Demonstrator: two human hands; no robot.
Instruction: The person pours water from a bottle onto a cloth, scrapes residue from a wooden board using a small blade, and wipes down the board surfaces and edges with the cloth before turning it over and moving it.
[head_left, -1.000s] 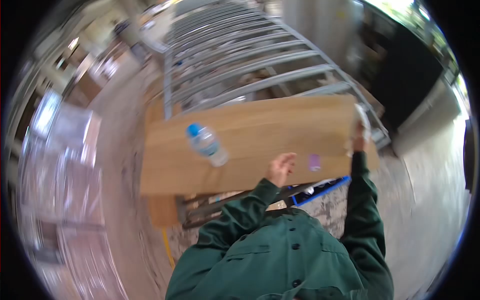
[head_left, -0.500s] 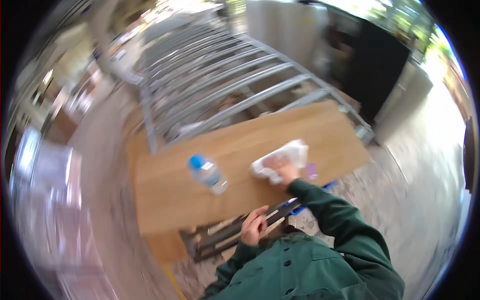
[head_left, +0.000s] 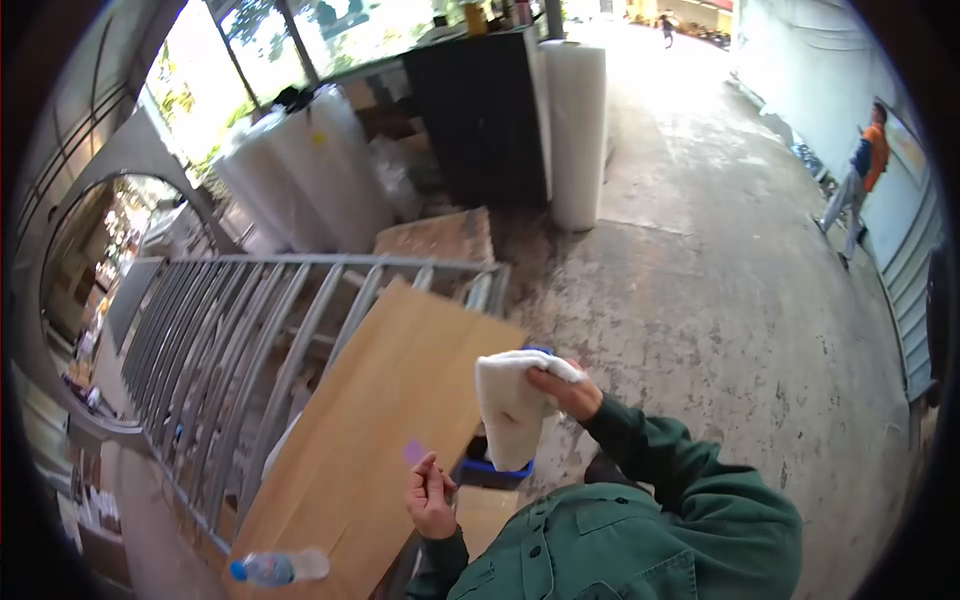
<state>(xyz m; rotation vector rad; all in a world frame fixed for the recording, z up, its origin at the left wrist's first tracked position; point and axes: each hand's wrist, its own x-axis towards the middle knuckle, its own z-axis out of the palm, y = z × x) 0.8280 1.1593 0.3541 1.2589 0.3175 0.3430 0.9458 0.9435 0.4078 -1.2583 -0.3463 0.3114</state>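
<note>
My right hand (head_left: 575,392) grips a folded white cloth (head_left: 510,405), lifted off beyond the right edge of a wooden board (head_left: 370,400). Most of the cloth hangs to the left of the fingers. In front of my body, my left hand (head_left: 432,500) hovers by the board's near edge, fingers loosely bent and a little apart, with nothing visible in it. Just past its fingertips a small purple piece (head_left: 414,452) lies on the board. A clear plastic bottle with a blue cap (head_left: 275,568) lies at the board's lower left end.
A grey metal rack (head_left: 225,350) with several bars extends left of the board. Below the cloth is a blue-edged bin (head_left: 500,468). Large wrapped rolls (head_left: 310,180) and a black cabinet (head_left: 475,120) stand behind. A person in an orange vest (head_left: 868,165) is by the right wall.
My view has swung to the right. The cloth was pressed on the board under my right hand and is now raised off it. My left hand remains near the board's edge.
</note>
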